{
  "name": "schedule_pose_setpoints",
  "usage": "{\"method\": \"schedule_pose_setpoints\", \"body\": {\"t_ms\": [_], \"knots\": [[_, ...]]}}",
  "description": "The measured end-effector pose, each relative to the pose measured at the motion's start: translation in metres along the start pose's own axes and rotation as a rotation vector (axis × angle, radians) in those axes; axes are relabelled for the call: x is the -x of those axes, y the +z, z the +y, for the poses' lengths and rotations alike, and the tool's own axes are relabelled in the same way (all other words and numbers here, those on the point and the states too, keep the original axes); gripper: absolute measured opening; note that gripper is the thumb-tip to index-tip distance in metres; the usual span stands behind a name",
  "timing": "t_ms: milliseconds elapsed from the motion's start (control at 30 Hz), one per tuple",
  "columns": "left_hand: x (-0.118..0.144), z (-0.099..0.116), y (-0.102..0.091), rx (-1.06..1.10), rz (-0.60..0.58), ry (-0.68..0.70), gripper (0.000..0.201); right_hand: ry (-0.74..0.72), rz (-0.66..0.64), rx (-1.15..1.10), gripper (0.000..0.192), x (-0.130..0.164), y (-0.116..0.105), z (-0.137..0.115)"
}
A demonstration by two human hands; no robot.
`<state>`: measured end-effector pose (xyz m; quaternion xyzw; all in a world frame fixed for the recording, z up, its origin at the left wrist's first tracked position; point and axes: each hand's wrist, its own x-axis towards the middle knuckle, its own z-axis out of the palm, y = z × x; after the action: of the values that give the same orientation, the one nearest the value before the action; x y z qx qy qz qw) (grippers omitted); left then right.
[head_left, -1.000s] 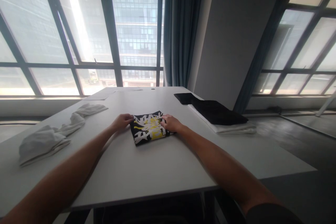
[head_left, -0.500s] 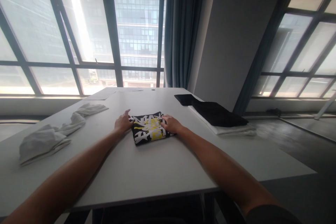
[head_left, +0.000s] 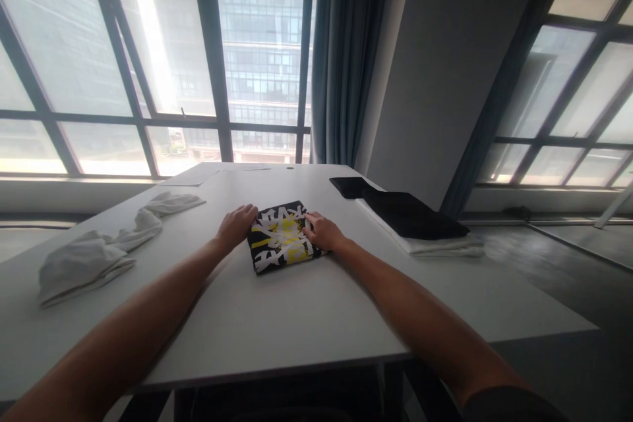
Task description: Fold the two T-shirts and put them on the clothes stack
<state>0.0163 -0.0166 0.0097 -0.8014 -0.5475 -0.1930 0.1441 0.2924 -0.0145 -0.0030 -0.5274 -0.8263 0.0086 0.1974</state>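
A folded black T-shirt (head_left: 281,241) with white lettering and yellow patches lies flat on the white table in front of me. At its far left corner, my left hand (head_left: 238,224) has its fingers closed over the edge. My right hand (head_left: 322,232) grips the right edge, thumb and fingers bent around the fabric. The undersides of both hands are hidden.
To the left lies a crumpled pale grey cloth (head_left: 89,264). A folded black garment (head_left: 415,213) rests on white folded cloth (head_left: 440,248) at the right, beside a smaller black piece (head_left: 349,187). The table (head_left: 277,336) has its near edge before me.
My left hand has shifted slightly up and right along the shirt's edge, its raised finger now lowered. The shirt's far edge sits a little higher and flatter. My right hand has barely moved.
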Motion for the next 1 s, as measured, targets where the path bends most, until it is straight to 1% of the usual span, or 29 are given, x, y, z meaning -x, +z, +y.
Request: {"method": "schedule_pose_setpoints", "body": {"t_ms": [133, 200, 233, 300, 367, 433, 467, 500, 533, 600, 667, 733, 867, 933, 1000], "knots": [[-0.004, -0.005, 0.001, 0.011, -0.168, 0.063, 0.019, 0.027, -0.055, 0.039, 0.049, 0.001, -0.002, -0.002], [-0.007, -0.005, -0.004, 0.007, -0.228, 0.078, 0.022, 0.027, -0.079, 0.05, 0.049, 0.002, -0.004, -0.003], [-0.008, -0.004, -0.007, 0.001, -0.239, 0.066, 0.023, 0.033, -0.087, 0.06, 0.048, 0.002, -0.005, -0.003], [-0.008, 0.004, -0.015, -0.006, -0.207, 0.039, 0.023, 0.06, -0.076, 0.094, 0.047, 0.002, -0.007, -0.006], [-0.005, 0.019, -0.017, 0.043, -0.121, 0.031, 0.027, 0.067, -0.011, 0.12, 0.047, 0.003, -0.009, -0.009], [0.0, 0.036, -0.012, 0.142, -0.073, 0.06, 0.036, 0.011, 0.063, 0.106, 0.049, 0.003, -0.009, -0.014], [0.003, 0.045, -0.007, 0.189, -0.089, 0.082, 0.041, -0.034, 0.069, 0.086, 0.05, 0.003, -0.007, -0.015], [0.006, 0.052, 0.0, 0.223, -0.128, 0.099, 0.046, -0.075, 0.046, 0.064, 0.052, 0.003, -0.005, -0.017], [0.009, 0.057, 0.007, 0.239, -0.18, 0.105, 0.05, -0.1, -0.005, 0.042, 0.053, 0.003, -0.003, -0.017], [0.011, 0.06, 0.021, 0.234, -0.274, 0.075, 0.058, -0.101, -0.151, -0.001, 0.056, 0.002, 0.003, -0.017], [0.011, 0.055, 0.032, 0.223, -0.33, -0.005, 0.065, -0.067, -0.258, -0.037, 0.057, 0.001, 0.007, -0.015], [0.008, 0.044, 0.038, 0.211, -0.353, -0.089, 0.072, -0.047, -0.298, -0.06, 0.059, 0.0, 0.01, -0.013], [0.003, 0.019, 0.039, 0.179, -0.365, -0.218, 0.08, -0.017, -0.311, -0.08, 0.061, -0.001, 0.01, -0.011], [0.002, 0.009, 0.036, 0.161, -0.386, -0.276, 0.083, -0.013, -0.306, -0.085, 0.061, 0.0, 0.01, -0.011], [0.003, 0.004, 0.029, 0.135, -0.417, -0.333, 0.086, -0.021, -0.292, -0.082, 0.06, 0.0, 0.01, -0.012]]}}
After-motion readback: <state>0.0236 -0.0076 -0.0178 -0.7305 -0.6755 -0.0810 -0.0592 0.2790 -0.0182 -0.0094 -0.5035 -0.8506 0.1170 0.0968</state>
